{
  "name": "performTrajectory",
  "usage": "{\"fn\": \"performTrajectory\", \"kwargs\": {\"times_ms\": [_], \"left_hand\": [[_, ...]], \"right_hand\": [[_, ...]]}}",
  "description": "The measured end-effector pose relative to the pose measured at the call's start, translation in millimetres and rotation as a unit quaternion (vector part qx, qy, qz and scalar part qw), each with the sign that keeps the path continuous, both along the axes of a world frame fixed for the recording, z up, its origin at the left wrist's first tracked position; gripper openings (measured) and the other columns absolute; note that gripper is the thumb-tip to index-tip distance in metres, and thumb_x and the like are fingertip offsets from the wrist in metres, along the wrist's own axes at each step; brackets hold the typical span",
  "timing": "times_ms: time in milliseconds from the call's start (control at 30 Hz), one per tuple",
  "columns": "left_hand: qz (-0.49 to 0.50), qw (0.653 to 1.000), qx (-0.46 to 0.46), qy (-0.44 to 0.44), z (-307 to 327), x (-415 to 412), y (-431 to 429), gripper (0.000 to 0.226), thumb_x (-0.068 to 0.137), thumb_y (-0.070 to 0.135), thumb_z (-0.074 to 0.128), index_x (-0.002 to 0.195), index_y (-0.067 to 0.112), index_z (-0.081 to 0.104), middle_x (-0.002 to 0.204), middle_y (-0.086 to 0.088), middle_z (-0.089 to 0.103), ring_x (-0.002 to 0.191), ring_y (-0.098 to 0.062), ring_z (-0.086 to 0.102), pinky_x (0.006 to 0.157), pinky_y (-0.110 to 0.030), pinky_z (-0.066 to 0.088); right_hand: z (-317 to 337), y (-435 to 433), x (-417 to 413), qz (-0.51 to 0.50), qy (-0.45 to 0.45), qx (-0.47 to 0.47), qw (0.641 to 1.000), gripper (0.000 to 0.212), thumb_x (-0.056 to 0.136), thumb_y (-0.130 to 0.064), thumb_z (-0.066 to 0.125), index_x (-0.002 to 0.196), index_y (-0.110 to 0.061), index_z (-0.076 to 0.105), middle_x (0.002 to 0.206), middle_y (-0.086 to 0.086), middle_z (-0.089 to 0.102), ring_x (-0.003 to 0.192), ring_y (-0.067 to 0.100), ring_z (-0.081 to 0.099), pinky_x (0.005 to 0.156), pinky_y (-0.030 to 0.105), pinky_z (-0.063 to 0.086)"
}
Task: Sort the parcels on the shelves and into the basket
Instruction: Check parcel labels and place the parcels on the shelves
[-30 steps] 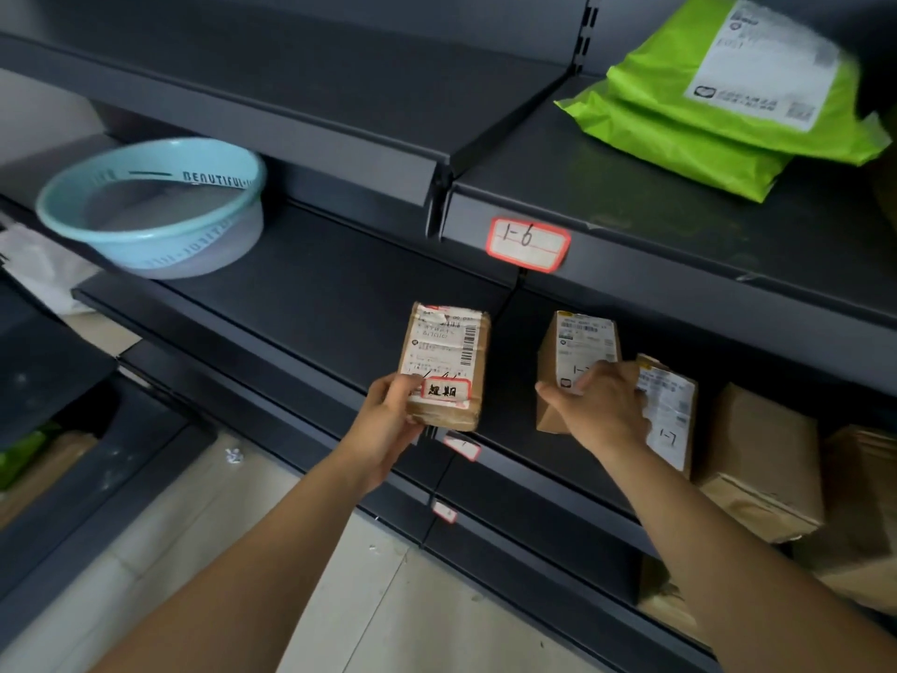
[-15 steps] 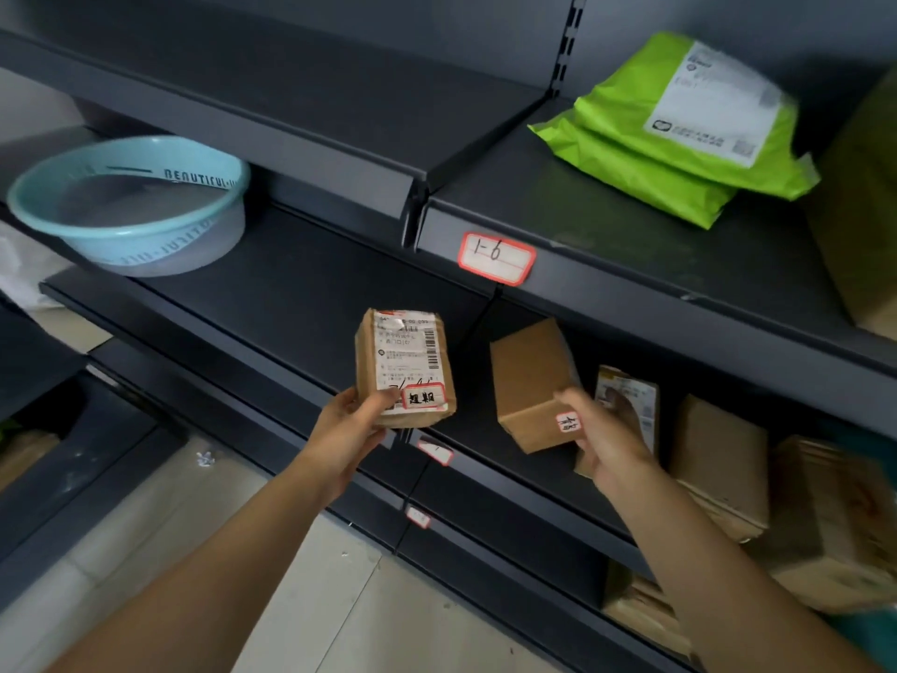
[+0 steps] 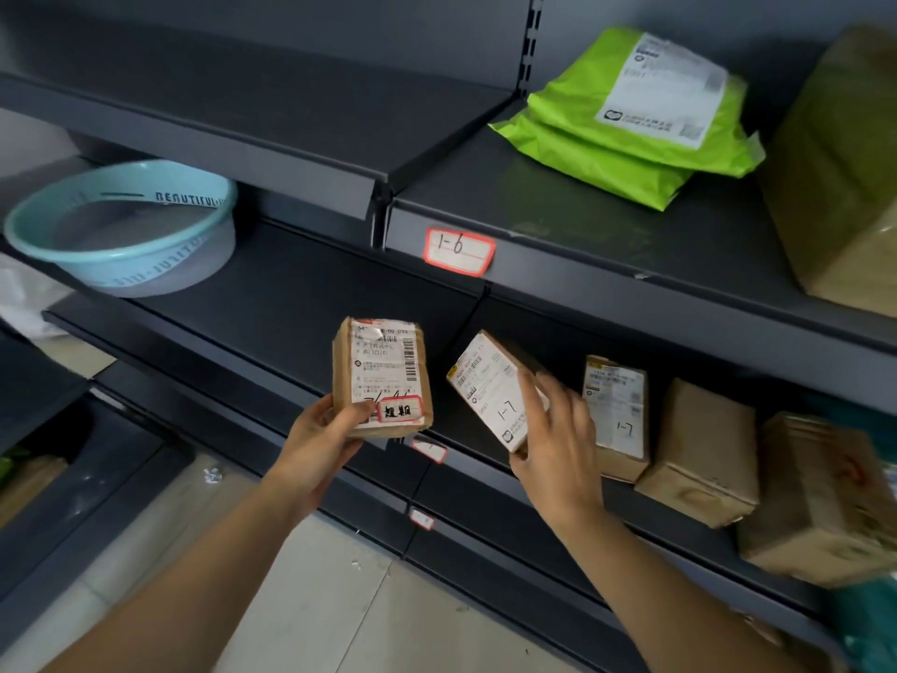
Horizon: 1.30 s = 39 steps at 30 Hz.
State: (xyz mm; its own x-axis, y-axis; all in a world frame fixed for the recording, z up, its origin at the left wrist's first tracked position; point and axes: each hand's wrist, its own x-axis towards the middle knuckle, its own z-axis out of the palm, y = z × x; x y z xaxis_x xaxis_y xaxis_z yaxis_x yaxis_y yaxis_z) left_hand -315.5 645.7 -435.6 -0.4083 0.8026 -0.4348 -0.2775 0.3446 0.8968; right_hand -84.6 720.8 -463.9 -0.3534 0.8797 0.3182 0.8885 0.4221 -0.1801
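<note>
My left hand (image 3: 318, 437) grips a small brown parcel (image 3: 383, 369) with a white label and a red-framed sticker, held upright in front of the middle shelf (image 3: 272, 308). My right hand (image 3: 558, 444) holds a second small parcel (image 3: 490, 386) marked 1-7, tilted, its label facing me, fingers curled round its right side. A light blue basket (image 3: 121, 225) sits at the left end of the middle shelf. On the same shelf to the right stand another 1-7 parcel (image 3: 616, 410) and a plain brown box (image 3: 704, 449).
Two green mailer bags (image 3: 636, 114) lie on the upper shelf above a tag reading 1-6 (image 3: 458, 250). A large brown box (image 3: 844, 177) stands at the upper right, another blurred box (image 3: 820, 497) at the lower right. Pale floor tiles (image 3: 310, 604) show below.
My right hand has turned its parcel so the labelled face with 1-7 shows instead of the plain brown side. My left hand keeps its parcel in nearly the same place.
</note>
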Motion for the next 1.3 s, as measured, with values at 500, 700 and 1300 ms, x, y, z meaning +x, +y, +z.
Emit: {"fn": "performTrajectory", "kwargs": {"times_ms": [500,700,1300], "left_hand": [[-0.01,1.0,-0.004,-0.012,-6.8,21.9,-7.9,0.029,0.088,0.023,0.061,0.116,0.015,0.056,0.107,-0.004,0.069,0.101,-0.017,0.064,0.099,-0.036,0.045],[-0.004,1.0,0.005,-0.029,-1.4,40.2,-0.8,0.029,0.089,0.02,0.061,0.116,0.013,0.055,0.109,-0.005,0.067,0.099,-0.015,0.064,0.092,-0.03,0.046],[0.056,0.998,-0.002,-0.011,-6.7,1.6,-18.2,0.028,0.088,0.023,0.062,0.114,0.017,0.053,0.106,-0.005,0.068,0.097,-0.015,0.065,0.079,-0.026,0.048]], "right_hand": [[2.5,-5.2,4.2,-0.02,0.11,-0.067,0.991,0.055,0.084,-0.019,0.067,0.135,-0.01,0.049,0.132,0.01,0.055,0.118,0.03,0.049,0.094,0.041,0.045],[6.7,-0.8,44.6,-0.079,0.082,-0.133,0.985,0.075,0.084,-0.036,0.067,0.147,-0.019,0.03,0.148,0.011,0.032,0.134,0.03,0.032,0.106,0.039,0.034],[4.9,35.9,-41.8,-0.203,0.573,-0.457,0.649,0.066,0.076,-0.049,0.068,0.136,-0.032,0.044,0.126,0.006,0.055,0.106,0.022,0.058,0.089,0.036,0.049]]}}
